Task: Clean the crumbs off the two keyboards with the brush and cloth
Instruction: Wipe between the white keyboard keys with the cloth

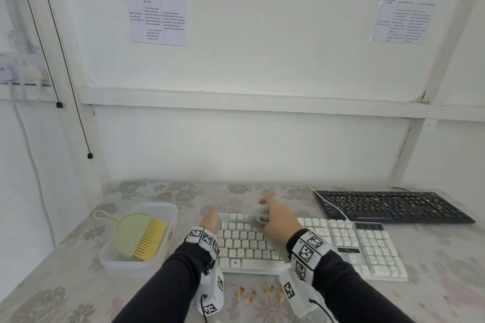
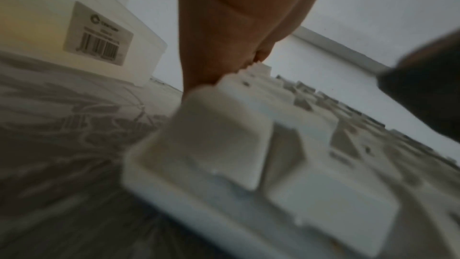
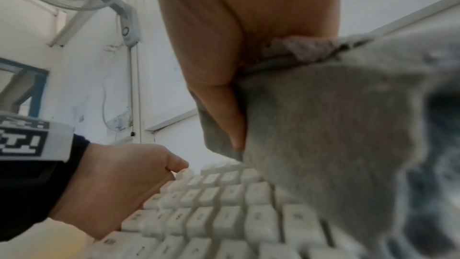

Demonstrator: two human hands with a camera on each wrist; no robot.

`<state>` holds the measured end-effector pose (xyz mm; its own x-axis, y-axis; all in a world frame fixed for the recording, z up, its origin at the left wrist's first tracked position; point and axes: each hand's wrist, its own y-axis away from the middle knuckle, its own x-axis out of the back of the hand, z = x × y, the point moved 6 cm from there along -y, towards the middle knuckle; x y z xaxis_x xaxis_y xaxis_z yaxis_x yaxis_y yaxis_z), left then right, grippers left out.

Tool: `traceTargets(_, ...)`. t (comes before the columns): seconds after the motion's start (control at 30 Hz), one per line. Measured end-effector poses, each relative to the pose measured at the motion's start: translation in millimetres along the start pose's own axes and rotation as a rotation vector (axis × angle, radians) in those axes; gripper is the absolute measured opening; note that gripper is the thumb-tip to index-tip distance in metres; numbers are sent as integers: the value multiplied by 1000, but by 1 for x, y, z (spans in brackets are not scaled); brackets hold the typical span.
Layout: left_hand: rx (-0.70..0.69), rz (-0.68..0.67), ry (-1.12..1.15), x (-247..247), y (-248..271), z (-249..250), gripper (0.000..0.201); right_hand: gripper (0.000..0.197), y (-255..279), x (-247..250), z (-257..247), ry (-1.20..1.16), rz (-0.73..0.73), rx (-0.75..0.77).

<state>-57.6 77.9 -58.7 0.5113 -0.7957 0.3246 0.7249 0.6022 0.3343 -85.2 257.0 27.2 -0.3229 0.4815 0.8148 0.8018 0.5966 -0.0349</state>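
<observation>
Crumbs [image 1: 256,294] lie on the floral tablecloth [image 1: 65,283] just before the white keyboard [image 1: 367,249]. Left hand [image 1: 210,220] grips that keyboard's far-left corner, thumb curled on a key; the other fingers are hidden. Right hand [image 1: 279,220] clutches a bunched grey cloth [image 1: 259,216] against the upper key rows; fingertips buried. Clear tub [image 1: 110,257] on the left holds the green brush [image 1: 136,235], yellow bristles. Farther right, black keyboard [image 1: 393,207], crumb-strewn

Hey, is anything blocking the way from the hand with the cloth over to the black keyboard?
Nothing visible does. Right hand grips the grey cloth on the white keyboard; bare floral tablecloth leads to the crumb-covered black keyboard.
</observation>
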Motion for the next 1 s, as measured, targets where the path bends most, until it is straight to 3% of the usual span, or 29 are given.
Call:
traceTargets(0.07,-64,11,67,0,-3,-1,37,48,-9,-4,-22,7,51,94)
traceTargets(0.2,-145,4,118,-4,-4,-7,30,35,-23,-23,-58,206,50,249)
traceTargets(0.33,-80,13,235,-4,-7,-13,26,29,-23,-45,-64,406,-19,285)
traceTargets(0.6,-16,15,408,-4,-5,-19,26,25,-19,-32,-33,395,-15,217)
traceTargets(0.73,20,11,461,-20,-60,-57,83,21,-15,-10,-1,420,-33,132)
traceTargets(0.77,30,11,459,-23,-67,-61,87,20,-13,-3,7,438,-33,101)
traceTargets(0.9,18,7,480,-23,-64,-58,74,18,-11,23,26,502,-40,-39)
traceTargets(1.0,61,-4,518,-20,-60,-60,69,20,-24,21,12,400,-70,-9)
